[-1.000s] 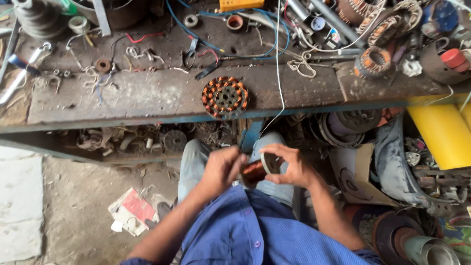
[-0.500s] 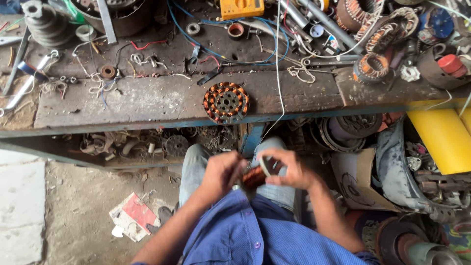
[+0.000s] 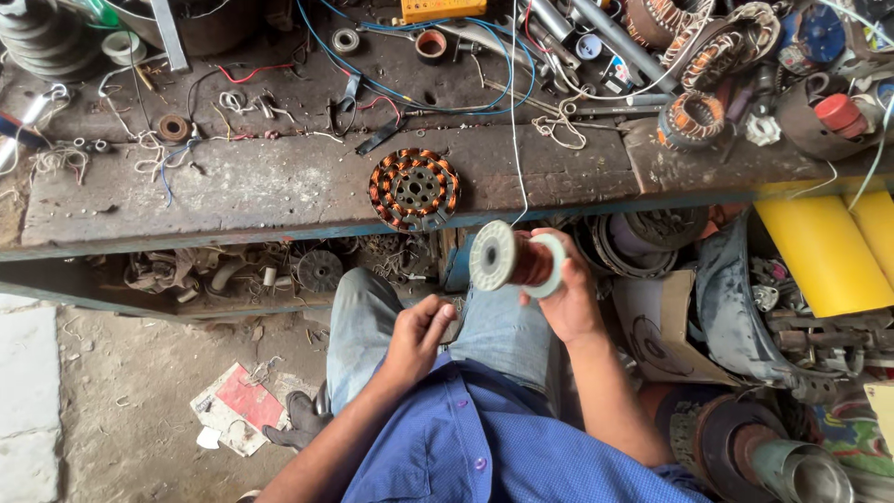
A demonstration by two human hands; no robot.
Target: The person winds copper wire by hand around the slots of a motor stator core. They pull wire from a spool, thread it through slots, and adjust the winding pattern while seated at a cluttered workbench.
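just right of the frame's centre, my right hand [image 3: 566, 296] holds up a spool of copper wire [image 3: 518, 261], a pale plastic reel with a reddish-brown winding between its two round flanges. my fingers wrap around the far flange and the wound middle, so that hand is closed on the spool, which hangs in the air in front of the table [image 3: 279, 191] edge and above my knees in blue jeans. my left hand [image 3: 416, 337] sits lower, left of centre, its fingers curled narrow; i cannot tell whether they pinch a strand of wire or nothing at all.

on the table, just above and left of the spool, lies a round stator [image 3: 414, 189] with copper coils around a dark core, apart from both hands. blue and red wires, washers and more wound coils crowd the upper frame.

i judge the spool fairly heavy for its size, stiff and smooth at the flanges. the fine wire looks easy to kink or scratch, so the flanges are the safer place to grip.
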